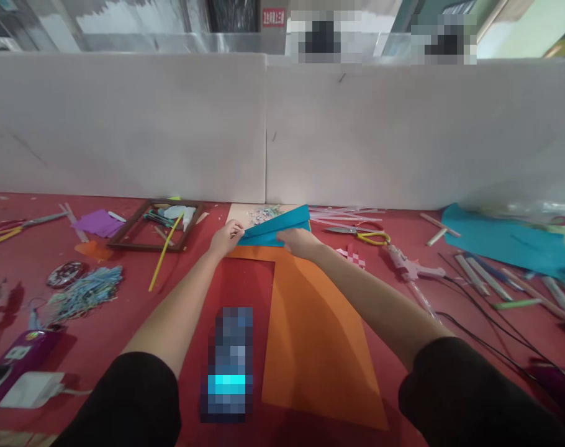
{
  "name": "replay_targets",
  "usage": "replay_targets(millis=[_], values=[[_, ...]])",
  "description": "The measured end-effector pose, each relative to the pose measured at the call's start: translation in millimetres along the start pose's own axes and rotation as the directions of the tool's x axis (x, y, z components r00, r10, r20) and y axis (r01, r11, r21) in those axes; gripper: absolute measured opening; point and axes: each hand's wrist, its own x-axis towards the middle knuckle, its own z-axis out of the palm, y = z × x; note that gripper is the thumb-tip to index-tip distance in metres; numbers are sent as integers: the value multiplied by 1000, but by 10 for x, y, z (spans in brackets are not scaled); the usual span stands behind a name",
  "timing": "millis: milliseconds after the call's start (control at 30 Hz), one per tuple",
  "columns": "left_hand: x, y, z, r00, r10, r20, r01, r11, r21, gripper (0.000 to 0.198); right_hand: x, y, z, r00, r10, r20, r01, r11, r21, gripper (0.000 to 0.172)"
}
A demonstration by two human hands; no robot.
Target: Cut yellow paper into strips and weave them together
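Both hands, the left hand (225,239) and right hand (297,241), have their fingers pinched on a folded blue paper (277,227) at the far edge of the orange sheet (317,335), left of the scissors (357,233) on the red table (124,323).

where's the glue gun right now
In the head view, the pink glue gun lies on the red table, right of the right hand resting on the blue paper, just below the yellow-handled scissors.
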Motion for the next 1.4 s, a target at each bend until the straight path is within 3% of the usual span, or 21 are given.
replay_targets(millis=[200,333,467,700,1100,1267,1400], values=[[-45,197,-177,965,190,183,-232,941,245,34,28,-4,-55,1000,-20,-3,20,1000,-21,23],[-51,270,-208,935,220,280,-312,884,348,35,47,-55,-39,998,-68,4,68,996,-54,29],[-54,409,-175,923,222,316,-342,848,405,29,121,-86,-27,997,-70,-7,70,995,-68,24],[45,607,-46,942,109,317,-254,849,463,30,234,12,-53,992,22,-124,-26,999,-33,28],[291,610,-96,943,-171,285,15,879,477,32,103,43,122,899,-106,-424,78,994,-81,33],[393,528,-150,965,-145,220,45,913,404,31,18,30,182,882,-141,-450,90,987,-132,30],[412,442,-163,978,-85,192,20,948,319,45,6,57,248,882,-116,-456,62,989,-132,29]])
